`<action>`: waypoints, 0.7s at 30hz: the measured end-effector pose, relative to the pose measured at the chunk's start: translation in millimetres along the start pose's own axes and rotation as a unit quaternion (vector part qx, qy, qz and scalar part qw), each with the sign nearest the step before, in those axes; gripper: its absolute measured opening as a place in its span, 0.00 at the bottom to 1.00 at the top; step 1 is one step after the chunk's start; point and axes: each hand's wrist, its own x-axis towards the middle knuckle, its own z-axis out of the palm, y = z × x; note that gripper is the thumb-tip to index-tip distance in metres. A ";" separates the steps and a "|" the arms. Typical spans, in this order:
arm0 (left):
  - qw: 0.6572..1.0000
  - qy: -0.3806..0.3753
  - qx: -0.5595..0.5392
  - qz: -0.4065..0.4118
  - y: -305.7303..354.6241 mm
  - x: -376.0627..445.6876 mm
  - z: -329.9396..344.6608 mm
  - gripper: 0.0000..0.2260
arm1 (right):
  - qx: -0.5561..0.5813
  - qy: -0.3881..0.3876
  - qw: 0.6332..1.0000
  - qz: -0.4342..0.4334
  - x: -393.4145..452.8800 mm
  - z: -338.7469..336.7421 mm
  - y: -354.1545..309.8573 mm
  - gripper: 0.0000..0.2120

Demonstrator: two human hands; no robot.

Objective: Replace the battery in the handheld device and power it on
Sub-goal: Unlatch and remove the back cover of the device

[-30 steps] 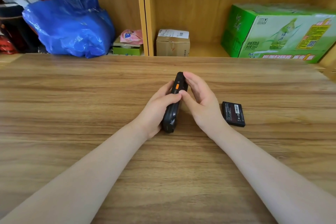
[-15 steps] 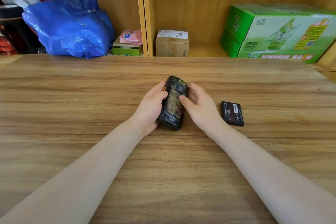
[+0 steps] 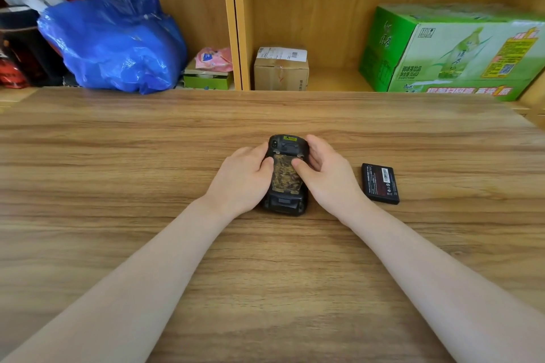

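Both hands, left [image 3: 241, 183] and right [image 3: 327, 177], are gripping the device [image 3: 285, 177] mid-tabletop, thumbs pressing its back; forcing the cover risks slipping toward the spare battery [image 3: 381, 183].

Storeroom or back-office work area, most likely.
Wood-grain bench [image 3: 118, 244] fronts open wooden shelving [image 3: 236, 23] holding stock: sealed parcel box with shipping label [image 3: 281, 69] at upper centre, shrink-wrapped green drinks carton [image 3: 454, 53] upper right, stuffed blue plastic bag [image 3: 115, 41] upper left.
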 end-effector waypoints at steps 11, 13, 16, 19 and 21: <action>0.998 0.009 0.047 0.034 -4.3 0.1 0.9 0.20 | -0.093 -0.011 0.995 -0.022 -0.8 -6.2 1.3 0.23; 0.999 0.015 0.013 0.042 -5.8 0.1 -3.9 0.18 | -0.104 -0.011 0.994 -0.026 -1.8 -8.7 2.1 0.20; 0.999 0.017 -0.020 0.041 -13.6 8.0 -10.0 0.18 | -0.137 0.001 0.990 -0.035 4.6 -14.2 4.3 0.18; 0.999 0.006 -0.046 0.020 -20.6 18.9 -11.9 0.18 | -0.160 0.011 0.987 -0.031 12.7 -19.0 5.3 0.17; 0.998 0.011 -0.064 0.018 -21.9 24.0 -11.9 0.17 | -0.162 0.013 0.986 -0.035 15.8 -20.6 6.2 0.15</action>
